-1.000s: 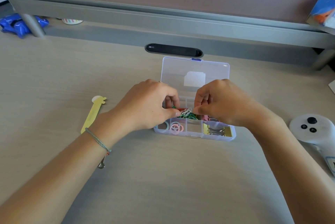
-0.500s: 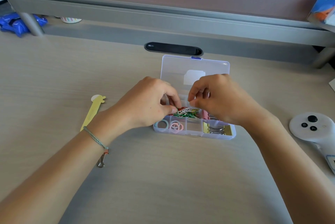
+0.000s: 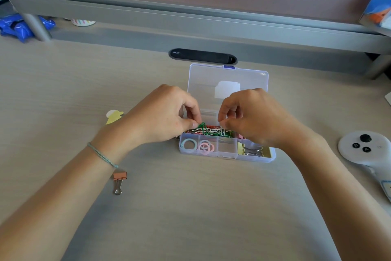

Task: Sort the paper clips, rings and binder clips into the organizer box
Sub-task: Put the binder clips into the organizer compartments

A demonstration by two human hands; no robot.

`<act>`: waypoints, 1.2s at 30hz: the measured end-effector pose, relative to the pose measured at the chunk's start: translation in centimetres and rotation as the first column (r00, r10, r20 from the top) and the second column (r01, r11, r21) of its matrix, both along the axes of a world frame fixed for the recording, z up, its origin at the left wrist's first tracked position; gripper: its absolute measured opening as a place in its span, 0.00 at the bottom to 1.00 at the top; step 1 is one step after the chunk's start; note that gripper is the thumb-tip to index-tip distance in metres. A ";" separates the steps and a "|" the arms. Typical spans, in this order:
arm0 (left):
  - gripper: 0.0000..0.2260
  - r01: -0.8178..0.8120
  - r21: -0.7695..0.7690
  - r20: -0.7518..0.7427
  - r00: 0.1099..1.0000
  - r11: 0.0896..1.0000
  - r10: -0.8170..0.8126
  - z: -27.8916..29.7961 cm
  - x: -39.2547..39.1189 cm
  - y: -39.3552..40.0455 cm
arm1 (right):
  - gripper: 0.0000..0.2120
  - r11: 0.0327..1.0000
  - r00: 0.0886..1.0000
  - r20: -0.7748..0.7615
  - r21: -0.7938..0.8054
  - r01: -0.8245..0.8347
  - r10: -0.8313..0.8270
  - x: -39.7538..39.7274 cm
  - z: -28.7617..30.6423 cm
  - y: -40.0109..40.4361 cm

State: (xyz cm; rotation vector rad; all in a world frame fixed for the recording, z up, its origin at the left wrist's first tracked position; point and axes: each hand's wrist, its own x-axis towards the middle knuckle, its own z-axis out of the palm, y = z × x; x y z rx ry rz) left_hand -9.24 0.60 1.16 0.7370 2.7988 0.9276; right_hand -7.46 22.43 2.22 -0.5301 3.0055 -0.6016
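Both hands pinch at the paper clips [image 3: 208,130] heaped in the open box [image 3: 227,156]: the left hand [image 3: 160,116] grips a green clip, the right hand [image 3: 251,117] a white one. The controller [image 3: 365,147] buttons read A and B.

Organizer box [image 3: 227,156] back compartments hidden behind both hands, yellow bookmark [image 3: 113,116] half covered, controller [image 3: 367,150] cut off at right edge

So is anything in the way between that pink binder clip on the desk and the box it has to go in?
Only the person's own left forearm lies between the pink binder clip and the organizer box. The lid is open, and the desk shows nothing else between them.
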 end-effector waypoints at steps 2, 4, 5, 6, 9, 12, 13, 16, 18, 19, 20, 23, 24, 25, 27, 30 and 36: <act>0.08 0.008 -0.054 0.013 1.000 0.999 -0.007 -0.1 -0.1 -0.2 | 0.05 1.000 1.000 -0.024 -0.004 -0.010 0.010 0.1 -0.3 -0.4; 0.08 0.008 -0.063 0.025 1.000 0.998 -0.006 0.0 -0.2 -0.3 | 0.05 1.000 0.998 -0.057 -0.010 -0.028 0.027 0.2 -0.6 -1.0; 0.08 0.005 -0.055 0.030 1.000 0.998 -0.003 0.1 -0.2 -0.3 | 0.04 0.999 0.997 -0.067 -0.020 -0.033 0.031 0.3 -0.7 -1.3; 0.07 0.002 -0.044 0.035 0.999 0.999 0.000 0.1 -0.2 -0.2 | 0.03 0.999 0.997 -0.074 -0.035 -0.032 0.030 0.4 -0.8 -1.6; 0.06 -0.001 -0.023 0.044 0.999 1.000 0.002 0.1 0.0 0.1 | 0.06 0.998 0.997 -0.080 -0.061 -0.029 0.024 0.6 -1.2 -2.4; 0.07 0.001 -0.047 0.029 1.000 0.999 0.000 -0.2 0.0 0.3 | 0.07 0.998 0.997 -0.076 -0.046 -0.037 0.034 0.7 -1.3 -2.6; 0.07 -0.001 -0.053 0.026 1.000 0.999 0.002 -0.2 0.0 0.3 | 0.05 0.999 0.997 -0.075 -0.038 -0.036 0.033 0.7 -1.3 -2.5; 0.05 -0.011 -0.061 0.019 1.000 0.998 0.012 -0.4 -0.1 0.2 | 0.07 0.999 0.997 -0.073 0.000 -0.038 0.038 0.5 -1.1 -1.9; 0.04 -0.011 -0.060 0.016 1.000 0.998 0.012 -0.4 -0.1 0.2 | 0.09 0.999 0.997 -0.072 0.011 -0.036 0.037 0.3 -1.0 -1.5; 0.04 -0.011 -0.056 0.016 1.000 0.998 0.012 -0.4 -0.1 0.1 | 0.09 0.999 0.996 -0.076 0.007 -0.034 0.035 0.2 -1.0 -1.3; 0.05 -0.010 -0.051 0.017 1.000 0.999 0.011 -0.3 -0.1 0.1 | 0.09 0.999 0.996 -0.080 -0.006 -0.032 0.031 0.1 -1.0 -1.2; 0.04 -0.003 -0.051 0.012 1.000 0.999 0.003 -0.2 0.0 0.2 | 0.04 0.998 0.996 -0.081 -0.059 -0.030 0.025 0.1 -0.9 -1.2; 0.05 0.000 -0.055 0.008 1.000 0.998 0.001 -0.2 0.0 0.2 | 0.03 0.997 0.997 -0.073 -0.066 -0.032 0.027 0.1 -0.9 -1.3; 0.05 0.002 -0.059 0.006 1.000 0.998 -0.002 -0.3 0.0 0.2 | 0.03 0.997 0.998 -0.062 -0.067 -0.035 0.030 0.2 -1.0 -1.4; 0.05 0.002 -0.063 0.007 1.000 0.998 -0.002 -0.3 -0.1 0.2 | 0.03 0.998 0.998 -0.048 -0.051 -0.041 0.039 0.3 -1.2 -1.6; 0.07 0.000 -0.067 0.008 1.000 0.998 0.001 -0.3 0.0 0.2 | 0.03 0.999 0.997 -0.066 -0.033 -0.036 0.034 0.3 -1.5 -1.7; 0.07 -0.022 -0.074 -0.011 1.000 0.997 0.022 -0.4 0.0 0.5 | 0.02 1.000 0.996 -0.091 -0.025 -0.016 0.014 0.3 -1.8 -2.0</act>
